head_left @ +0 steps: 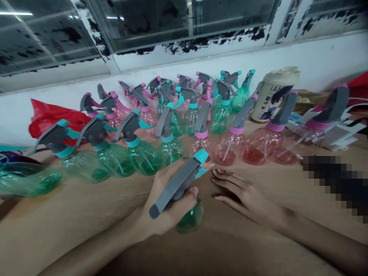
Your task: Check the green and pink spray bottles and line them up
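My left hand (168, 195) is wrapped round the neck of a green spray bottle (189, 220) with a grey and teal trigger head. The bottle stands near the front of the table, its nozzle pointing away and to the right. Just right of it, my right hand (244, 191) rests on the table, fingers stretched out and holding nothing. Beyond my hands runs a front row of spray bottles: green ones, such as the green spray bottle (143, 157), to the left, and pink ones, such as the pink spray bottle (230, 147), to the right.
More spray bottles crowd behind the front row, against the white wall (161, 65). A cream lidded cup (273, 96) stands at the back right. A red plastic bag (57, 119) lies at the back left. On the left edge, a green bottle (31, 180) lies tilted on the brown table (94, 214).
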A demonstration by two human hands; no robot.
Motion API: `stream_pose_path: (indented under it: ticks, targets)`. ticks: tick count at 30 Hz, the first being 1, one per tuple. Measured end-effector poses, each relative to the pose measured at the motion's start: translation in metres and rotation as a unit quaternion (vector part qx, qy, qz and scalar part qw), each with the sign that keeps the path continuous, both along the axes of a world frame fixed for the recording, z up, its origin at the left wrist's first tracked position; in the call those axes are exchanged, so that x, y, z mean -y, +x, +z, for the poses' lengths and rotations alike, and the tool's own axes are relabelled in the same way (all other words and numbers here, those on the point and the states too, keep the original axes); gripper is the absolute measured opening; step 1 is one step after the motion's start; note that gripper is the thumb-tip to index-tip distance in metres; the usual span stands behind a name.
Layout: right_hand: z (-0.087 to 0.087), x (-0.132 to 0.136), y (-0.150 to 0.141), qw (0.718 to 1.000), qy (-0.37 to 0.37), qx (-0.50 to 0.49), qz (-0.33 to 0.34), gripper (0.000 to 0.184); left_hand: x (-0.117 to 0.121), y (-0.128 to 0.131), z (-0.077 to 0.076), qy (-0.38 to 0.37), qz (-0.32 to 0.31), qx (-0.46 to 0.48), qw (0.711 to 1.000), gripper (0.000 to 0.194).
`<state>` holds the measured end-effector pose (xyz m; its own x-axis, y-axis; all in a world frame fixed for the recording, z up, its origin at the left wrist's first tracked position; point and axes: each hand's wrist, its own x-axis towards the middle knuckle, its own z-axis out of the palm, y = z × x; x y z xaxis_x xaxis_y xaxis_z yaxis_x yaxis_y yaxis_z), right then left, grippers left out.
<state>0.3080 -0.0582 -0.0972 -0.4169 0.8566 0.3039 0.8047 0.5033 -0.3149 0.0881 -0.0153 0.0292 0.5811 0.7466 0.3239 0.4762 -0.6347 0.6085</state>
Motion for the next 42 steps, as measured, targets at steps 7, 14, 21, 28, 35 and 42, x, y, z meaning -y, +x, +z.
stream_pose_path:
  ticks: [7,14,21,28,35,42]
  targets:
    - [0.0005,-0.0003,0.0004,1.000,0.003,-0.001,0.002,0.041,-0.0003,0.0014,-0.0019,-0.006,-0.006,0.014,1.000,0.006]
    - [0.0005,-0.0008,0.0010,1.000,-0.001,-0.013,0.002,0.041,-0.0004,-0.0008,-0.0054,-0.007,-0.009,0.025,1.000,0.007]
    - [0.0011,-0.0013,0.0004,1.000,-0.005,-0.009,0.003,0.044,-0.0011,-0.0017,-0.0065,-0.038,-0.024,0.051,0.998,0.012]
    - [0.0034,-0.0007,-0.0003,1.000,-0.008,-0.017,0.000,0.044,0.0005,-0.0024,-0.0055,-0.050,-0.020,0.062,0.997,0.011]
    - [0.0006,-0.0011,0.0004,1.000,-0.012,-0.021,0.000,0.045,-0.0076,-0.0035,-0.0040,-0.064,-0.077,0.062,0.993,0.015]
    - [0.0032,-0.0004,-0.0003,0.999,-0.010,-0.033,-0.003,0.043,-0.0067,-0.0034,-0.0011,-0.077,-0.083,0.061,0.992,0.016]
